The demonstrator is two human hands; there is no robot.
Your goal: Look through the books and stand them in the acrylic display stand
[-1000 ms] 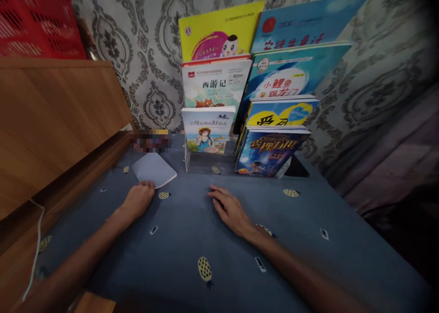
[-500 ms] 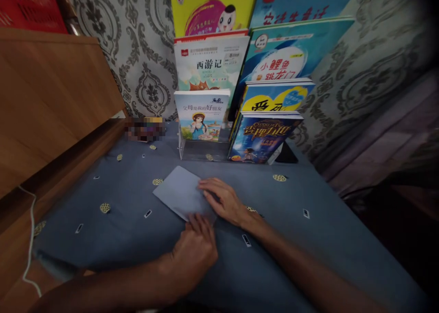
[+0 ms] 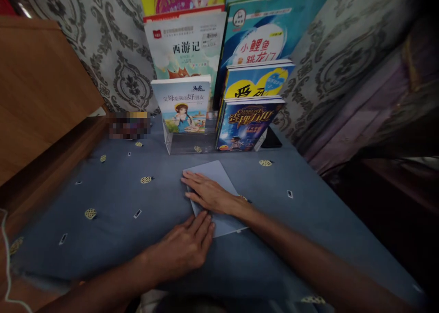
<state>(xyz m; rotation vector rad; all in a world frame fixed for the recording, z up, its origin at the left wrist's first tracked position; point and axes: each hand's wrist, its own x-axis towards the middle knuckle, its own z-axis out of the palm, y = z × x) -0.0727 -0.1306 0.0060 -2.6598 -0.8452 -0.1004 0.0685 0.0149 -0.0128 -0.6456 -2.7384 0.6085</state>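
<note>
A light blue sheet of folded paper (image 3: pixel 221 173) lies on the dark blue patterned cloth in front of the books. My right hand (image 3: pixel 213 195) rests flat across it, fingers stretched out toward its left edge. Below, at the paper's lower left edge, is my left hand (image 3: pixel 190 242). Its fingers are bent and close together over that edge, and its thumb is hidden. The part of the sheet under both hands cannot be seen.
Behind the paper, a clear acrylic stand (image 3: pixel 185 143) holds several children's books (image 3: pixel 248 125). A black flat object (image 3: pixel 272 138) lies beside it. On the left are a wooden cabinet (image 3: pixel 44 84) and a white cable (image 3: pixel 7 258). The cloth-covered surface (image 3: pixel 113 203) ends at the right.
The paper is turned and sits further right in view. My right hand has moved from its right side to lie across it. The view has shifted slightly.
</note>
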